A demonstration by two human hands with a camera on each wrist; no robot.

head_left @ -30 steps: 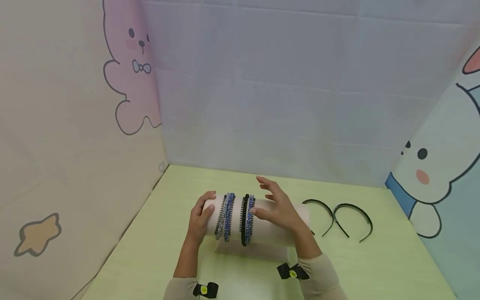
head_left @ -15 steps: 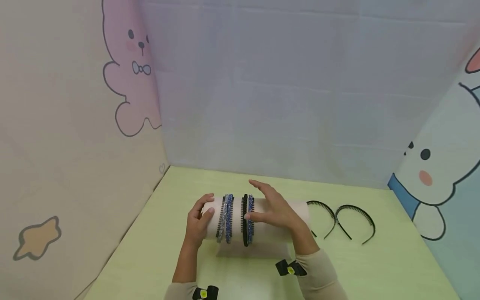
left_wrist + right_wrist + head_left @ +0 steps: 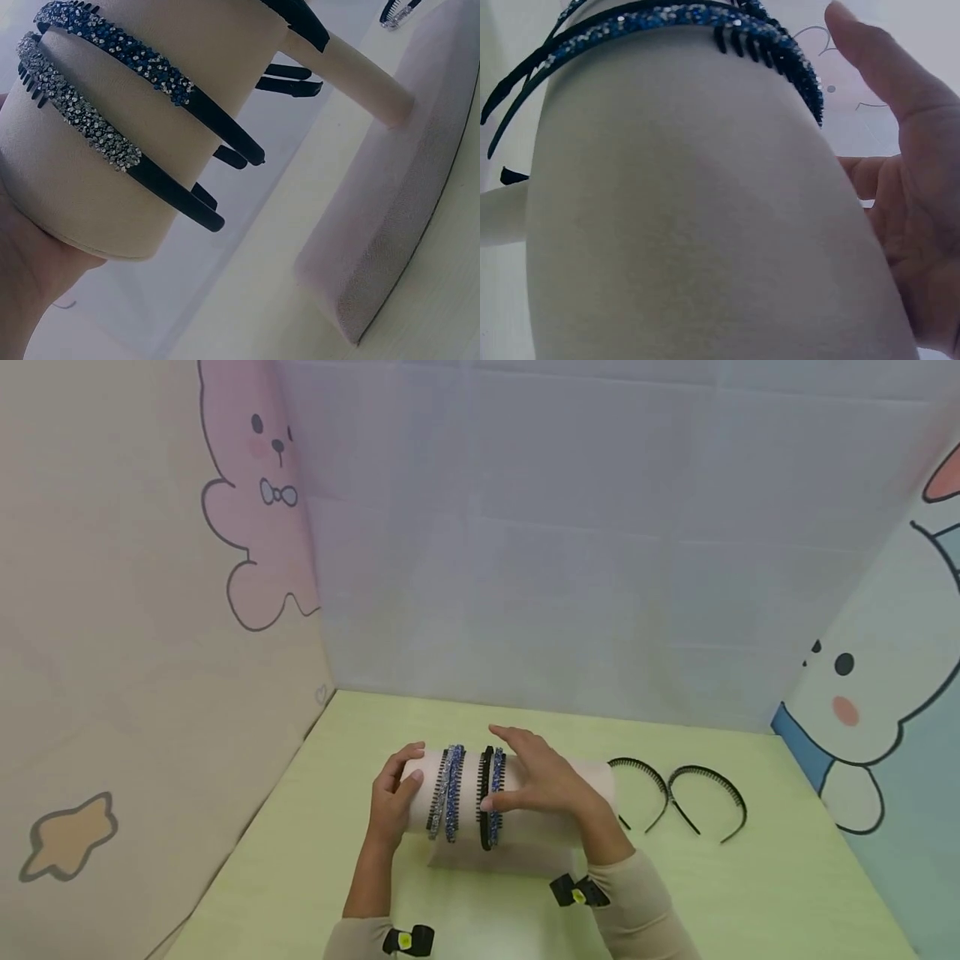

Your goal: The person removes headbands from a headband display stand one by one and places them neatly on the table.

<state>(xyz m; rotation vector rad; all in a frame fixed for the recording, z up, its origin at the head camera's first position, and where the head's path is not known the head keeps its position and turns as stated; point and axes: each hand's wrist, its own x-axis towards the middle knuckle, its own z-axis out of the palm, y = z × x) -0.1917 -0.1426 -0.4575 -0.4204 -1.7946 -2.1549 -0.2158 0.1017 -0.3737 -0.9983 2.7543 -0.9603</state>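
Gripping pale cylindrical stand (image 3: 528,828) at lower centre with left hand (image 3: 392,795)
Spreading right hand (image 3: 543,783) over slim black headband (image 3: 486,831)

head view: illumination is diffuse and moderately dim. a pale glare patch sits at the middle of the near edge of the desk (image 3: 787,877). the upper side of the padded roll (image 3: 532,827) is lighter than its underside, indicating light from above. the teeth on the black headband (image 3: 699,768) nearest the right edge of the desk are slightly soft. left wrist view: cool cast, low contrast; the stones of the silver headband (image 3: 79,109) return small bright highlights. right wrist view: bluish cast; the padded roll is backlit, its near face dim, and the backdrop (image 3: 930,30) is washed toward white.
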